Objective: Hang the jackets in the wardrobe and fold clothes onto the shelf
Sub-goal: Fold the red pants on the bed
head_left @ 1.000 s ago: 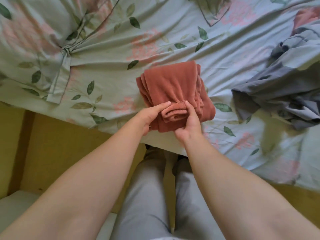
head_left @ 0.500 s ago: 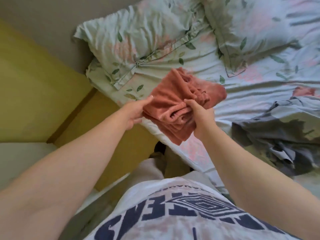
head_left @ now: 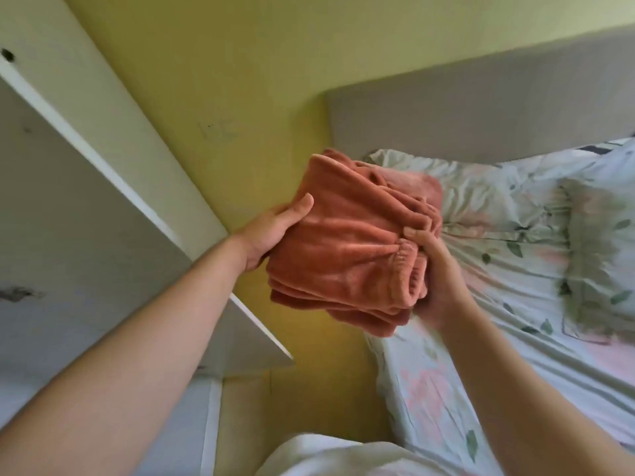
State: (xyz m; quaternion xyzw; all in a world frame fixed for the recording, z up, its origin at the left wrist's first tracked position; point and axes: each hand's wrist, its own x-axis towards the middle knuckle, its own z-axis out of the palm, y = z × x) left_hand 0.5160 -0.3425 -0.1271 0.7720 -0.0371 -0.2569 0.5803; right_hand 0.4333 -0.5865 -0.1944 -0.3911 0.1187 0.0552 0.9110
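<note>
Rust-orange folded fleece garment (head_left: 343, 255) hangs between outstretched arms: left hand (head_left: 271, 235) clasps its left edge, thumb on top; right hand (head_left: 439, 280) pinches its right side. Thick, layered, rumpled, above the floral-sheeted bed's (head_left: 515, 269) edge.

1. I am in a bedroom at home: beside me is a bed (head_left: 498, 355) made up with a pale sheet printed with pink flowers and green leaves.
2. A pillow (head_left: 481, 190) in the same print lies against a grey padded headboard (head_left: 481, 108).
3. The wall (head_left: 240, 80) is painted yellow-green, and a white wardrobe door (head_left: 86, 218) stands on my left.
</note>
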